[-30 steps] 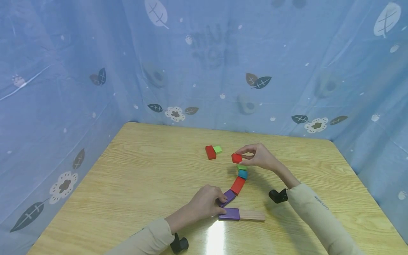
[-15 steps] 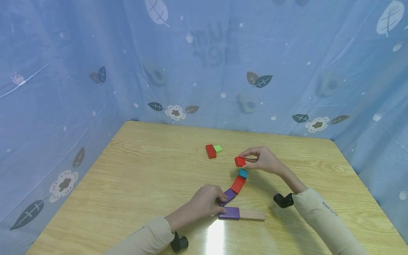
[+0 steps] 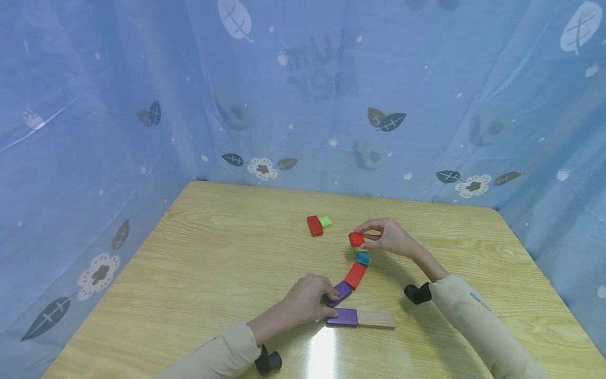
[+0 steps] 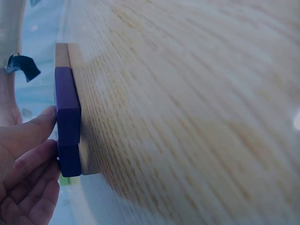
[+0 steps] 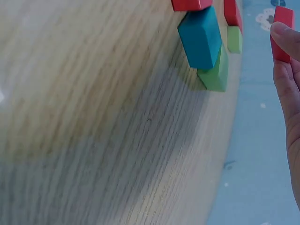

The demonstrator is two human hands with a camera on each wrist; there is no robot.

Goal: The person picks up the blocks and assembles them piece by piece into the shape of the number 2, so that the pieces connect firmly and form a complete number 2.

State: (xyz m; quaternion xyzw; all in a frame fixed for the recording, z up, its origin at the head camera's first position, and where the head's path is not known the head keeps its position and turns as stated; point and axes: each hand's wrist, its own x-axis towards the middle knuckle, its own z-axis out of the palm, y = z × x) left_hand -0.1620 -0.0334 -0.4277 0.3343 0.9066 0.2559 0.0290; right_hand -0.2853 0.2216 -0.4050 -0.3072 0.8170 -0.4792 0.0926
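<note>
A small red block [image 3: 356,239] is pinched in my right hand [image 3: 392,239], raised off the table; the right wrist view shows that red block [image 5: 282,33] between thumb and fingers. Below it, a curved row holds a green block [image 3: 362,250], a blue block [image 3: 363,258], a red block [image 3: 355,275] and a purple block [image 3: 340,293]. My left hand [image 3: 305,300] touches this purple block with its fingers, its thumb resting on a second purple block [image 3: 344,317]. Against that one lies a plain wooden block [image 3: 376,319].
Farther back on the wooden table [image 3: 227,237] lie another red block [image 3: 314,226] and a light green block [image 3: 325,221], touching. A blue patterned curtain [image 3: 303,95] hangs behind and beside the table. Black devices [image 3: 417,293] are at both wrists.
My right hand has moved slightly right and down with the red block, which now hangs over the green block at the row's far end. My left hand and the row look unchanged.
</note>
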